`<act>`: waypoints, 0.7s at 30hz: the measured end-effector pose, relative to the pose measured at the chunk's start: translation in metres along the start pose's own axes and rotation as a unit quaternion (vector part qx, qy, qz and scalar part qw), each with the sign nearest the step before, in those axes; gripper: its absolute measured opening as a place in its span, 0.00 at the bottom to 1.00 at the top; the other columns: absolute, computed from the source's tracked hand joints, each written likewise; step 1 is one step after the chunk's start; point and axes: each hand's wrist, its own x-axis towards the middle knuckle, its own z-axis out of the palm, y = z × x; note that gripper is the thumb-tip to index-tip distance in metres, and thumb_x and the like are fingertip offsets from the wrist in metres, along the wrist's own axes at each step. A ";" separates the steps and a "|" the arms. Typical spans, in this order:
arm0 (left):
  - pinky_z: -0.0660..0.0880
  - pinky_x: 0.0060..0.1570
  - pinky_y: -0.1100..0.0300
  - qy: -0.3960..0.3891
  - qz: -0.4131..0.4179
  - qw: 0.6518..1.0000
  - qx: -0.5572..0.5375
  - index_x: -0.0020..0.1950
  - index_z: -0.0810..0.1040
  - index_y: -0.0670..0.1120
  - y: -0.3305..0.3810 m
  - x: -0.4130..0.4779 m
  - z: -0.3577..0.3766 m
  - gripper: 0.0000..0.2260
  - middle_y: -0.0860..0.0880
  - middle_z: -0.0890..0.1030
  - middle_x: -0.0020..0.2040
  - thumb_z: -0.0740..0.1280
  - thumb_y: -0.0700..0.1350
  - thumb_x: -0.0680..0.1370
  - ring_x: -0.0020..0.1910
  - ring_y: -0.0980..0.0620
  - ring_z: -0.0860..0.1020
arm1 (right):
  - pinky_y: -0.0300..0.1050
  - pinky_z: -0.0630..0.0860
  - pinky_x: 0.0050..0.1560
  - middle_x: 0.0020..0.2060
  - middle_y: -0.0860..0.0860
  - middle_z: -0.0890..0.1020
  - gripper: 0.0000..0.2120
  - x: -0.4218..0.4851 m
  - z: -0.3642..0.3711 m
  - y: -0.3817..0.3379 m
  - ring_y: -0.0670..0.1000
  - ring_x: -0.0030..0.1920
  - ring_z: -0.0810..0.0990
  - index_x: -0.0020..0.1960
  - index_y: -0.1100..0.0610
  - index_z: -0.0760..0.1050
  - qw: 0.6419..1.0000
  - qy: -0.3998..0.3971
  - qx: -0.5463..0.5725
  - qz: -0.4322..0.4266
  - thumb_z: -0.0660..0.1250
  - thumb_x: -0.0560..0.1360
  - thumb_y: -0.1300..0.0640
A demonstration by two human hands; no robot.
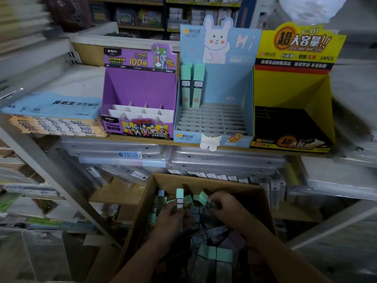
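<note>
I see the cardboard box (140,219) below the blue display box (226,82). Inside the cardboard box, the right hand (226,207) curls over the pile of cases (213,255), but I cannot tell if it grips one. The left hand (173,218) pinches one mint case (180,198) upright.

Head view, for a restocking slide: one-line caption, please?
Left hand grips a mint lead case; right hand reaches among loose cases in the cardboard box below a blue display box.
</note>
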 end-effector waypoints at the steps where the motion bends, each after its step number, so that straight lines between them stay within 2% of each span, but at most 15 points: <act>1: 0.80 0.41 0.52 -0.006 0.006 1.000 -0.007 0.56 0.78 0.40 0.002 -0.003 0.003 0.06 0.38 0.86 0.46 0.62 0.37 0.84 0.44 0.40 0.85 | 0.42 0.78 0.45 0.42 0.47 0.81 0.04 -0.003 -0.003 -0.007 0.45 0.43 0.81 0.44 0.51 0.79 0.999 0.011 0.033 0.001 0.73 0.71 0.56; 3: 0.81 0.41 0.52 -0.025 0.028 0.999 -0.015 0.58 0.77 0.39 0.008 -0.011 0.009 0.06 0.39 0.87 0.47 0.62 0.37 0.84 0.45 0.40 0.86 | 0.42 0.80 0.45 0.39 0.48 0.84 0.04 -0.009 -0.010 -0.023 0.43 0.41 0.82 0.43 0.52 0.80 0.993 0.042 0.112 -0.004 0.75 0.71 0.58; 5: 0.81 0.44 0.50 -0.046 0.052 0.997 -0.021 0.60 0.77 0.41 0.018 -0.019 0.014 0.07 0.38 0.86 0.50 0.62 0.38 0.85 0.47 0.40 0.86 | 0.38 0.79 0.47 0.41 0.48 0.85 0.05 -0.015 -0.016 -0.041 0.41 0.44 0.83 0.44 0.52 0.83 0.980 0.060 0.191 0.001 0.77 0.71 0.58; 9: 0.83 0.47 0.49 -0.082 0.088 0.993 -0.001 0.58 0.82 0.52 0.044 -0.037 0.023 0.07 0.45 0.86 0.53 0.65 0.44 0.84 0.53 0.45 0.86 | 0.46 0.82 0.52 0.44 0.49 0.88 0.04 -0.032 -0.029 -0.073 0.49 0.47 0.86 0.47 0.51 0.85 0.955 0.047 0.292 0.016 0.77 0.72 0.56; 12: 0.83 0.48 0.49 -0.102 0.097 0.990 0.017 0.59 0.82 0.58 0.061 -0.051 0.025 0.08 0.51 0.86 0.54 0.66 0.50 0.83 0.55 0.52 0.85 | 0.48 0.83 0.53 0.45 0.48 0.88 0.07 -0.043 -0.038 -0.092 0.49 0.48 0.86 0.48 0.49 0.86 0.943 0.057 0.327 0.030 0.77 0.71 0.54; 16: 0.82 0.44 0.60 -0.106 0.108 0.988 0.031 0.56 0.81 0.65 0.079 -0.070 0.029 0.09 0.58 0.86 0.53 0.64 0.52 0.82 0.52 0.57 0.85 | 0.46 0.83 0.47 0.43 0.49 0.88 0.06 -0.056 -0.048 -0.113 0.50 0.45 0.86 0.46 0.45 0.86 0.933 0.074 0.350 0.025 0.78 0.71 0.54; 18: 0.81 0.43 0.61 -0.098 0.121 0.987 0.027 0.54 0.81 0.66 0.086 -0.077 0.031 0.10 0.58 0.86 0.52 0.65 0.51 0.82 0.51 0.57 0.85 | 0.44 0.82 0.45 0.43 0.48 0.88 0.06 -0.061 -0.053 -0.122 0.49 0.45 0.86 0.46 0.43 0.85 0.933 0.077 0.350 0.013 0.77 0.71 0.52; 21: 0.82 0.47 0.56 -0.120 0.157 0.980 0.007 0.57 0.82 0.63 0.100 -0.087 0.034 0.10 0.52 0.86 0.56 0.66 0.54 0.77 0.55 0.51 0.85 | 0.42 0.82 0.44 0.44 0.47 0.88 0.09 -0.066 -0.060 -0.133 0.47 0.45 0.86 0.49 0.44 0.85 0.930 0.085 0.357 -0.004 0.77 0.68 0.47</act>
